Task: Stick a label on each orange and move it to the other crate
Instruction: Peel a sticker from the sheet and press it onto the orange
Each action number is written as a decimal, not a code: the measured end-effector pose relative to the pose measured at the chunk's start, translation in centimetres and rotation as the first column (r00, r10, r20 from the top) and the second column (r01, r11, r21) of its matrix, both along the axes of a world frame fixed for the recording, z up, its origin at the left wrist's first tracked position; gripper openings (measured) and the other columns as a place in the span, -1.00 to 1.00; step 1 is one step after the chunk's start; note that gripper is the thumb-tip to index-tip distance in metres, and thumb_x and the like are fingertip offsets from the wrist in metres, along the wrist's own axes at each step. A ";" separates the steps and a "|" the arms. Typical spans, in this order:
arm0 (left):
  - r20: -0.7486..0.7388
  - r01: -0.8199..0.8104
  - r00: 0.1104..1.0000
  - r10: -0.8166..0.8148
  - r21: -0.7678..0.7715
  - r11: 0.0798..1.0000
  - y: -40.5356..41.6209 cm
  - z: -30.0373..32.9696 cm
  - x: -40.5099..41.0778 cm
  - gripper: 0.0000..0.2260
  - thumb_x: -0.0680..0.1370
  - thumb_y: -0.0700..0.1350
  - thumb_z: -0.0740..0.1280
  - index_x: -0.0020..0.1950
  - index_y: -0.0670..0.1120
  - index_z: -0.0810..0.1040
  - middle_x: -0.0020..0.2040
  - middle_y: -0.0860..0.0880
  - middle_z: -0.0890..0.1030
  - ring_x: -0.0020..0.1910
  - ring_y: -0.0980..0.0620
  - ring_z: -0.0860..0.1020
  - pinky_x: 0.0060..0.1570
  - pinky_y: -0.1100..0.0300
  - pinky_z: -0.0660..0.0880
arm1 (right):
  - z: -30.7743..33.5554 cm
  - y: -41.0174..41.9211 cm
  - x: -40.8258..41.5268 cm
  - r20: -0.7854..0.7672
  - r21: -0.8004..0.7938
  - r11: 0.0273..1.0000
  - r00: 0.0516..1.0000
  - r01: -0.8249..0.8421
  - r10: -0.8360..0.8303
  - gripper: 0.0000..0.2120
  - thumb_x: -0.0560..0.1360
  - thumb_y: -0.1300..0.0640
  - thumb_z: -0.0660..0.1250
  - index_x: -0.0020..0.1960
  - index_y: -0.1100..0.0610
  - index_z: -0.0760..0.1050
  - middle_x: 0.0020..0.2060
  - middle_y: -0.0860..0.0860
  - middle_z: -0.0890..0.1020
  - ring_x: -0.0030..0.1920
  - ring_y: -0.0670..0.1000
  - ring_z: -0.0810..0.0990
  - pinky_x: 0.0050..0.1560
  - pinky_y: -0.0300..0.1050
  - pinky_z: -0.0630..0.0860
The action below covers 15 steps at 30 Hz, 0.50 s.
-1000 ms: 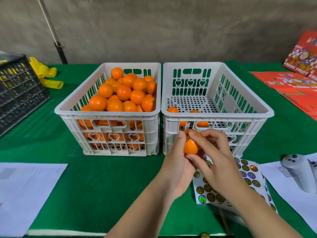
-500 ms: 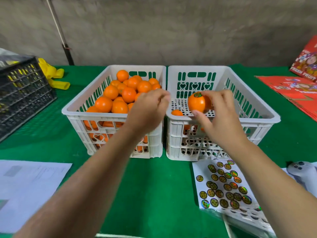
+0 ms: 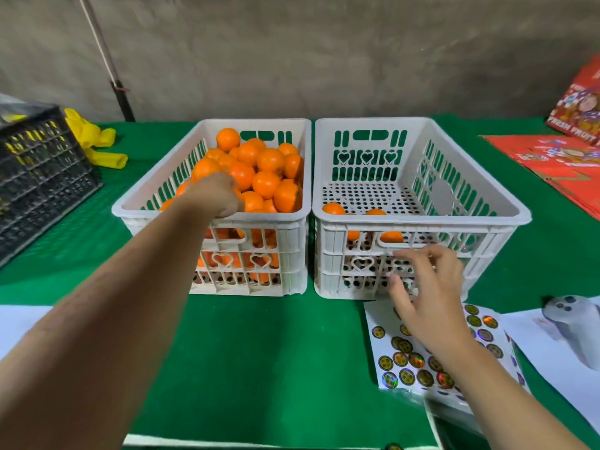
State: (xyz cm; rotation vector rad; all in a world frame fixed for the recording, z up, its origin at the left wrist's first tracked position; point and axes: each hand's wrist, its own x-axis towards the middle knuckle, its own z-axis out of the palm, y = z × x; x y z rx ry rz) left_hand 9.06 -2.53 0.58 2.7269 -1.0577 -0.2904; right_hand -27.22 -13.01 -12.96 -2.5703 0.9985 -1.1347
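Your left hand (image 3: 216, 198) is curling over 1 orange (image 3: 251, 200) in the full crate (image 3: 156, 211) under it; grip firmly. Your right hand (image 3: 428, 300), empty and open, is hovering over the label sheet (image 3: 409, 368); peel 1 label cleanly.

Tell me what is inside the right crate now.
The right crate holds a few oranges at its near left corner. The rest of its dotted floor is bare. The front wall partly covers the oranges, so their labels and exact count cannot be seen.

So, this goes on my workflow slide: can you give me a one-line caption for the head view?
Left hand reaches into the full orange crate while right hand hovers over the sticker sheet.
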 end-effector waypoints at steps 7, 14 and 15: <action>0.145 0.119 0.989 -0.018 -0.730 0.672 1.6 -2.2 -3.0 -0.43 0.54 0.16 0.50 0.50 0.05 0.49 0.37 0.00 0.50 0.32 -0.02 0.47 0.24 0.09 0.44 | -3.5 -1.2 -3.3 -0.417 0.234 0.951 0.904 0.204 -0.091 -0.64 0.46 -0.12 0.51 0.11 0.10 0.66 -0.04 0.05 0.54 0.01 0.23 0.50 0.02 0.08 0.48; 0.307 0.356 0.932 -0.194 -0.879 0.319 3.7 -5.7 -13.4 -0.47 0.52 0.00 0.54 0.42 -0.14 0.50 0.30 -0.05 0.49 0.26 0.11 0.44 0.26 0.38 0.39 | -3.6 -1.2 -2.8 -0.562 0.191 0.957 0.824 0.219 -0.076 -0.57 0.48 -0.34 0.37 0.10 -0.02 0.61 0.00 -0.02 0.52 0.05 0.13 0.47 0.03 -0.01 0.47; 0.299 0.360 0.923 -0.240 -0.892 0.274 4.1 -6.8 -15.2 -0.48 0.52 0.03 0.54 0.41 -0.11 0.50 0.30 -0.05 0.49 0.25 0.10 0.47 0.25 0.32 0.42 | -3.7 -1.2 -2.8 -0.573 0.174 0.961 0.816 0.213 -0.077 -0.57 0.49 -0.34 0.36 0.11 -0.02 0.61 0.00 -0.01 0.51 0.05 0.12 0.47 0.01 -0.02 0.46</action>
